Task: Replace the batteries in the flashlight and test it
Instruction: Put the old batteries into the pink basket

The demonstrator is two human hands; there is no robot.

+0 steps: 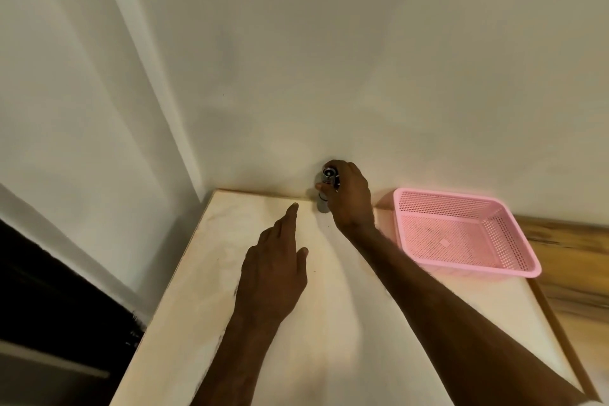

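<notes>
Right grip (346,198) holds flashlight (324,189) upright on pale table (329,323) against wall (329,59).

The right hand (349,198) grips an upright flashlight (324,189) at the desk's (204,306) far edge (against the wall); the left hand (273,277) hovers, forefinger extended, beside a pink basket (461,231).

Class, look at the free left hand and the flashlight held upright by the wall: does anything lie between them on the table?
Nothing visible does. Bare table separates the left hand from the flashlight, which the right hand grips. The pink basket sits off to the right.
</notes>
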